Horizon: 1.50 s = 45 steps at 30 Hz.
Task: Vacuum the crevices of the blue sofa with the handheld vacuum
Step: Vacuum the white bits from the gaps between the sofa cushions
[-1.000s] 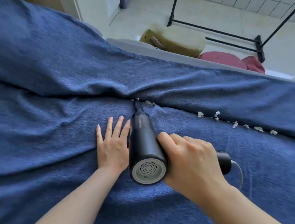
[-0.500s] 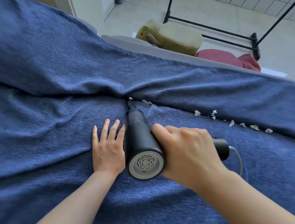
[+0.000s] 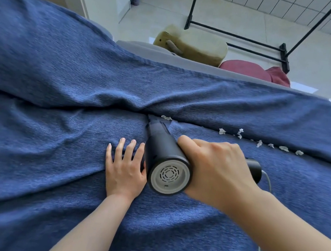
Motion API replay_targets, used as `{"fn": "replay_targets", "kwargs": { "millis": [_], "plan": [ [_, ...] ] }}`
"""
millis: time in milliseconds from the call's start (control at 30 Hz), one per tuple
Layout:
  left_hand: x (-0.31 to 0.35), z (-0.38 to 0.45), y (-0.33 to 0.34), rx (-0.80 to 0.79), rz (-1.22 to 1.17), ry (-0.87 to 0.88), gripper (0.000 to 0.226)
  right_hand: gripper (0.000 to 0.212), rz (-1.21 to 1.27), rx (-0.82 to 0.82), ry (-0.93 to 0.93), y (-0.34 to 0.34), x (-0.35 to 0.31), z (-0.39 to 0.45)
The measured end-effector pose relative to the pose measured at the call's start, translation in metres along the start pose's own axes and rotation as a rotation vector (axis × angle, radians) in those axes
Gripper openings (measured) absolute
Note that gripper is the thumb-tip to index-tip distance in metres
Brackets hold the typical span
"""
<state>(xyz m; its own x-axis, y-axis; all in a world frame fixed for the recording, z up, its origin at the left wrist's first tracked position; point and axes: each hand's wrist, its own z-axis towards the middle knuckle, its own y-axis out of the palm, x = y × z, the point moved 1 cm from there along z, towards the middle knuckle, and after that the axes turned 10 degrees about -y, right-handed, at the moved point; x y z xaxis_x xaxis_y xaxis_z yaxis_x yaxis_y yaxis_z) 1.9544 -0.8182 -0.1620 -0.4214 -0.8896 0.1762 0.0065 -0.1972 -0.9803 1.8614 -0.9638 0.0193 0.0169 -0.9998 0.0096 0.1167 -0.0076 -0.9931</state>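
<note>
The blue sofa (image 3: 55, 143) fills the view, with a crevice (image 3: 201, 126) running across between seat and back. A black handheld vacuum (image 3: 161, 151) points its narrow nozzle into the crevice near the middle. My right hand (image 3: 215, 170) is wrapped around its handle. My left hand (image 3: 125, 166) lies flat on the seat just left of the vacuum, fingers apart. Several white paper scraps (image 3: 240, 132) lie along the crevice to the right of the nozzle, and one scrap (image 3: 166, 117) sits right beside the tip.
A white cord (image 3: 259, 249) trails from the vacuum handle down the seat on the right. Behind the sofa back are an olive cushion (image 3: 194, 44), red cushions (image 3: 247, 69), and a black metal rack (image 3: 252, 40) on a tiled floor.
The scrap left of the nozzle tip is gone from the crevice. The hands and vacuum keep about the same places on the sofa, while the view has shifted slightly.
</note>
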Motion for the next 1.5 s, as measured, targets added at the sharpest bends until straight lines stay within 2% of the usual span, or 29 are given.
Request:
{"fn": "replay_targets", "kwargs": {
  "millis": [133, 300, 500, 567, 767, 967, 1100, 1233, 1367, 1500],
  "plan": [
    [0.001, -0.001, -0.005, 0.003, -0.055, 0.000, 0.048, 0.035, 0.014, -0.003, 0.015, -0.010, 0.001, -0.013],
    [0.006, 0.002, -0.012, -0.067, -0.057, -0.034, 0.057, 0.030, -0.005, -0.030, 0.063, -0.014, 0.008, -0.034],
    [0.006, 0.000, -0.013, -0.112, -0.020, -0.017, 0.063, 0.039, -0.026, -0.004, 0.079, -0.007, 0.008, -0.034],
    [0.007, 0.001, -0.014, -0.128, -0.005, -0.010, 0.064, 0.036, -0.031, 0.013, 0.090, -0.010, 0.007, -0.037],
    [0.020, 0.006, -0.015, -0.166, -0.014, -0.033, 0.056, 0.038, -0.075, 0.004, 0.144, -0.014, 0.012, -0.055],
    [0.051, -0.001, -0.011, -0.278, 0.026, 0.081, 0.075, 0.040, -0.124, 0.015, 0.228, -0.020, 0.023, -0.072],
    [0.047, -0.017, -0.003, -0.267, 0.085, 0.159, 0.057, 0.047, -0.130, -0.034, 0.223, -0.019, 0.027, -0.087],
    [0.045, -0.023, -0.006, -0.248, 0.080, 0.174, 0.055, 0.055, -0.126, -0.050, 0.228, -0.026, 0.034, -0.096],
    [0.053, -0.021, -0.011, -0.283, 0.064, 0.156, 0.054, 0.049, -0.099, -0.036, 0.223, -0.030, 0.045, -0.097],
    [0.088, -0.004, -0.021, -0.278, 0.007, 0.180, 0.058, 0.048, -0.069, -0.022, 0.216, -0.031, 0.052, -0.102]
  ]
}}
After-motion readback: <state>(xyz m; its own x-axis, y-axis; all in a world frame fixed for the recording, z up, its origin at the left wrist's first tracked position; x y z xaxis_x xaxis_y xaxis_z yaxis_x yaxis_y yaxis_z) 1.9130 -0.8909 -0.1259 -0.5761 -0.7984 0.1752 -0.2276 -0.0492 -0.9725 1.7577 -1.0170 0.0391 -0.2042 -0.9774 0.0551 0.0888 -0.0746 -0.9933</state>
